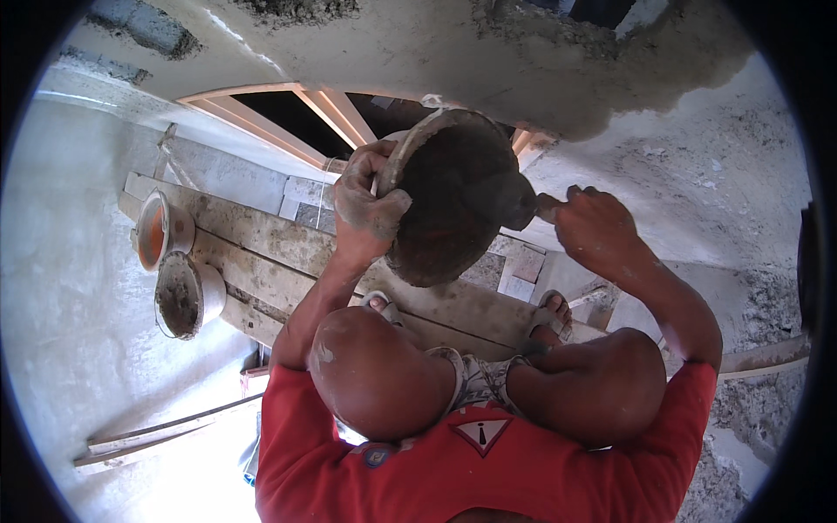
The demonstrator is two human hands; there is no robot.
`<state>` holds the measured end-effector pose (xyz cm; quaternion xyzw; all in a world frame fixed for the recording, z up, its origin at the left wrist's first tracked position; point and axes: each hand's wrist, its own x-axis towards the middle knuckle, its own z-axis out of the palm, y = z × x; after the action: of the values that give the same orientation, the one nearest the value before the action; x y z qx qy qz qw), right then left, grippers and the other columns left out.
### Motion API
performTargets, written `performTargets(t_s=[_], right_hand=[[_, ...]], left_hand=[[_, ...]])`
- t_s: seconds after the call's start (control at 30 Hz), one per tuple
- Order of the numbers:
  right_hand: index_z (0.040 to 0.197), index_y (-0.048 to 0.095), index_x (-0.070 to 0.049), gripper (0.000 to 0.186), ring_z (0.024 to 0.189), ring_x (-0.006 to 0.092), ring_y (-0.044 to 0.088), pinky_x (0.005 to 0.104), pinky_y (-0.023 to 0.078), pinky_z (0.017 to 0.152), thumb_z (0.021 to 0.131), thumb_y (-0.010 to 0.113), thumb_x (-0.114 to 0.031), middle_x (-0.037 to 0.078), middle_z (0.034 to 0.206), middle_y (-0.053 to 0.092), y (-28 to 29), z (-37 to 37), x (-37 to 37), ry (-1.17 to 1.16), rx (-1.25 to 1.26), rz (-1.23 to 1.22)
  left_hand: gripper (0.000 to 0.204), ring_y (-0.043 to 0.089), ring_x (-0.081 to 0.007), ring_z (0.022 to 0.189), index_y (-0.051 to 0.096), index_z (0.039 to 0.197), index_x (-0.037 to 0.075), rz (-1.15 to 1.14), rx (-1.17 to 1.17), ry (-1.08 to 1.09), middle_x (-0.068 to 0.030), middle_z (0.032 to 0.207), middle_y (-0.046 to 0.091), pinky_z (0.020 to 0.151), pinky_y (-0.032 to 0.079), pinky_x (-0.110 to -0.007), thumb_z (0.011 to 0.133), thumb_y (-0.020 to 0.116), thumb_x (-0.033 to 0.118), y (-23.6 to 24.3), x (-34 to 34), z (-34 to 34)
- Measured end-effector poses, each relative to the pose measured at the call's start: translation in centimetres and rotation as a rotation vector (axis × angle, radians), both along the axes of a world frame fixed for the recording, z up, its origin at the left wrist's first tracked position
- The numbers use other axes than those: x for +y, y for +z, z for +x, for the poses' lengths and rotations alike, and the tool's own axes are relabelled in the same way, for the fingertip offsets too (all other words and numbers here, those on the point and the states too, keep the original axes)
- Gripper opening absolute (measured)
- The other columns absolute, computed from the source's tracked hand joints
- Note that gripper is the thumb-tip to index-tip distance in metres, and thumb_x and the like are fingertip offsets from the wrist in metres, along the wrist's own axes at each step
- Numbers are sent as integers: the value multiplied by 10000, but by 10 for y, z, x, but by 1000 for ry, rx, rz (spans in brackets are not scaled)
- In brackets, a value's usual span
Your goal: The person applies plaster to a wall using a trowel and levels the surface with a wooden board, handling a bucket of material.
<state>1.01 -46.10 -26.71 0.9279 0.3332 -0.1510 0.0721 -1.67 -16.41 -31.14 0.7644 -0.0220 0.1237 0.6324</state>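
My left hand (368, 199) is closed on the rim of a mortar-caked bucket (440, 205), which is tilted so its dark, dirty inside faces me. In my right hand (593, 222) is the handle of a trowel (513, 200). Its mortar-covered blade lies at the right side of the bucket's mouth, partly over the opening. How much mortar the bucket holds is too dark to tell. Both forearms reach up from the red sleeves, either side of my bent knees.
I squat on a scaffold of wooden planks (261, 222). Two more buckets stand on its left end: one with an orange inside (155, 228), one caked with mortar (179, 296). Ahead are a wooden window frame (261, 131) and a wall with damp plaster (558, 74).
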Motion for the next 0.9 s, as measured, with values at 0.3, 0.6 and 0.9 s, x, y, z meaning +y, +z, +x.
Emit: performTargets(t_s=[0.3,0.6,0.9], right_hand=[[986,686,-12,279,881,359,673,455,534,820,821,659,-236,212,943,679,-56,12,-1,-96,309,107],[1224,622,-95,449,927,358,673,432,542,816,843,707,-316,160,1098,684,-140,-23,-41,-181,241,721],[1173,613,-57,435,938,365,662,434,521,841,793,758,-211,173,1031,683,-14,-3,-34,-311,248,615]], left_hand=[[159,576,-205,1001,535,773,-29,33,-32,-8,-160,1121,610,887,441,-299,624,575,13,6,-6,4],[155,566,-175,1003,529,802,-19,-148,26,4,-138,1120,624,887,439,-282,650,558,-25,7,4,-3],[170,528,-111,911,552,815,13,-323,15,72,-80,1100,615,835,432,-238,652,586,-17,-21,27,-13]])
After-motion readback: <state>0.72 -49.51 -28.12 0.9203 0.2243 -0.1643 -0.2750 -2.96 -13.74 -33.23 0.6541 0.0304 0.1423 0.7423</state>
